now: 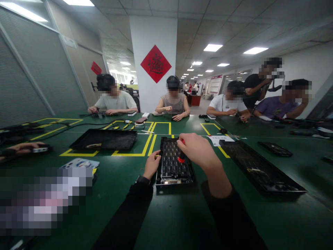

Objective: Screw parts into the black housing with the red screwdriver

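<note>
A black rectangular case (173, 163) with rows of small cells inside lies lengthwise before me on the green table. My right hand (195, 147) is closed around a red-and-black tool (181, 158), held upright over the right part of the case. The tool's lower tip is too small to make out. At the case's left edge rests my left hand (152, 165), thumb and fingers apart, touching the rim and gripping nothing visible.
Black trays lie to the left (104, 139) and right (262, 168), with a white paper (221, 140) near the right one. Cables (70, 126) cross the table at the left. Several people sit opposite; another person's hand (28, 147) is at far left.
</note>
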Tool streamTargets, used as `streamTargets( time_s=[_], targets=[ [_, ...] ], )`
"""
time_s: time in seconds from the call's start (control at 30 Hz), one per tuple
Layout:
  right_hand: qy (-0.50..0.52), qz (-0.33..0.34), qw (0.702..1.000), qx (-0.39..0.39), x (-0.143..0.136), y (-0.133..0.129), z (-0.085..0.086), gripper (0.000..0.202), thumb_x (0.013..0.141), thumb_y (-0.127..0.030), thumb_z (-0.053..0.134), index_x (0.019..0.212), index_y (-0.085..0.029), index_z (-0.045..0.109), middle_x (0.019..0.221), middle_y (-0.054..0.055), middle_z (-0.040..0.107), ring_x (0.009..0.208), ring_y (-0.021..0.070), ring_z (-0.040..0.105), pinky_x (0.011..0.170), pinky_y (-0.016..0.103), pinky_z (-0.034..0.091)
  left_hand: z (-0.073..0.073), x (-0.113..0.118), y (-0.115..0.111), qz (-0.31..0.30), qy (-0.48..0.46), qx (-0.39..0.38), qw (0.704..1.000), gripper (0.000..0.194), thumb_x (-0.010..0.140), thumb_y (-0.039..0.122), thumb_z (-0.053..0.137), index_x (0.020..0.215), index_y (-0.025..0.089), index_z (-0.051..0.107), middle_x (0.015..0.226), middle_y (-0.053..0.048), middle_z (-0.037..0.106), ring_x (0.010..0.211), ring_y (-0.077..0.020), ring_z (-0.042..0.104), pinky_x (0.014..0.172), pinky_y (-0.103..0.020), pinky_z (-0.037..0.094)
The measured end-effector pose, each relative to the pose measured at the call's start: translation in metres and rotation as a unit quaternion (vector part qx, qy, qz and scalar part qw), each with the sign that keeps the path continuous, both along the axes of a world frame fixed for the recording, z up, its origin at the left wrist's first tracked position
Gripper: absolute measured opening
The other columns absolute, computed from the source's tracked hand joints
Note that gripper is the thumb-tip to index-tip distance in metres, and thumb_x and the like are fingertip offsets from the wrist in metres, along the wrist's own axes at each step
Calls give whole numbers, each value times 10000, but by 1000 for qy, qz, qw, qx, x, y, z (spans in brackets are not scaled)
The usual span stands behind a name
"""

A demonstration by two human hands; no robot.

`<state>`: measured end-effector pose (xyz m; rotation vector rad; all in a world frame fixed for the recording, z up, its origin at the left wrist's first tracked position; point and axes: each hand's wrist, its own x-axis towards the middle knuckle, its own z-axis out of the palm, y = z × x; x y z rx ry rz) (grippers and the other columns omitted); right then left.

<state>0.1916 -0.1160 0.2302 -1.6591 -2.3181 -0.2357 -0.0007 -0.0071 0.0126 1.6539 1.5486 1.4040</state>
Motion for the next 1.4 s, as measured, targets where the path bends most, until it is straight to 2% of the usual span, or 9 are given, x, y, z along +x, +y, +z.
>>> streamTargets(
  time_s=[0.13,0.3,0.5,0.6,0.73,0.93,1.13,1.3,1.4],
  targets=[
    [2,22,1000,15,-2,-1,-1,261,823,-335,391,919,-173,572,886,80,627,761,205,575,625,282,385,0,0,1,2,1,0,1000,352,780,231,496,1116,164,574,1113,-88,610,910,-171,599,881,-339,439],
    [9,12,1000,18,-5,-3,-1,375,857,-459,339,917,-173,574,895,92,627,771,216,580,639,296,399,2,1,1,0,-5,-3,1000,348,776,218,496,1111,164,577,1113,-84,612,912,-169,600,882,-334,441],
    [0,27,999,25,-9,-4,-1,231,833,-319,404,937,-179,555,891,74,625,789,211,579,665,293,397,0,1,0,-5,-2,1,1000,358,782,232,485,1123,160,569,1112,-90,611,897,-171,600,870,-339,444],
    [6,49,998,30,-9,-6,-3,232,815,-344,428,936,-182,542,914,69,620,790,206,576,658,290,398,0,1,0,-9,1,9,1000,360,786,235,477,1127,161,565,1113,-89,608,900,-170,597,876,-337,439],
    [7,22,999,28,-8,-5,-2,319,853,-433,362,919,-183,547,872,78,625,766,218,583,643,304,401,0,1,1,-5,5,6,1000,361,781,235,485,1124,158,569,1124,-92,603,905,-172,596,874,-334,441],
    [-1,35,998,46,-10,-3,-4,205,823,-316,415,930,-189,536,871,64,623,770,211,584,644,298,400,0,1,1,-3,6,7,1000,354,781,232,481,1116,164,573,1116,-85,607,913,-175,595,881,-341,437],
    [16,30,998,57,-13,1,-7,318,851,-449,371,926,-180,525,867,76,621,770,218,588,640,301,405,0,2,1,-8,4,14,1000,357,776,225,482,1116,164,570,1121,-83,604,944,-177,584,898,-338,426],
    [6,35,998,59,-18,4,-7,216,839,-329,400,916,-179,534,848,68,625,778,204,585,655,292,396,-1,2,2,-4,1,11,1000,355,776,238,485,1113,166,573,1121,-87,603,906,-176,596,872,-341,441],
    [7,53,997,64,-19,2,-8,222,816,-341,429,930,-181,532,882,68,623,800,210,581,667,295,396,0,3,1,-8,0,10,1000,347,782,244,477,1104,162,576,1113,-85,608,880,-173,603,857,-342,451]
  ],
)
